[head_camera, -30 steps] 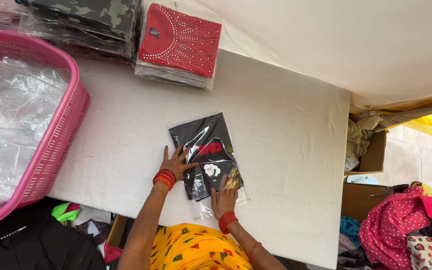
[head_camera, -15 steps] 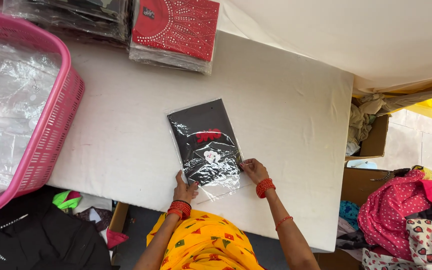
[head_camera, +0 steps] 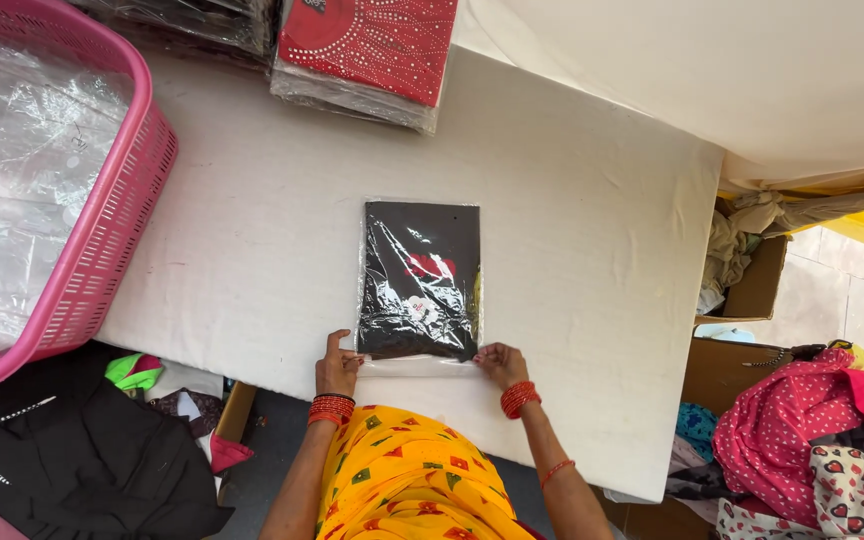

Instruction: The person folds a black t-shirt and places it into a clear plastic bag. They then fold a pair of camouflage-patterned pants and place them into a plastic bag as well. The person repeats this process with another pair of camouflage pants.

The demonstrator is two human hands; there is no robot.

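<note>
A black folded garment in a clear plastic bag point(head_camera: 420, 280) lies flat and square on the white table point(head_camera: 592, 230). My left hand point(head_camera: 336, 366) pinches the bag's near left corner. My right hand point(head_camera: 500, 363) pinches the near right corner. Both hands hold the open flap of the bag at the table's near side. Red bangles sit on both wrists.
A pink basket point(head_camera: 102, 240) full of clear plastic bags stands at the left. Packed red garments point(head_camera: 372, 45) and dark ones point(head_camera: 202, 25) are stacked at the far edge. Cardboard boxes point(head_camera: 752, 290) and piled clothes point(head_camera: 812, 440) lie at the right; dark cloth point(head_camera: 72, 460) lies lower left.
The bagged garment has been turned from a tilt to lie square. Both hands have moved to the bag's near corners.
</note>
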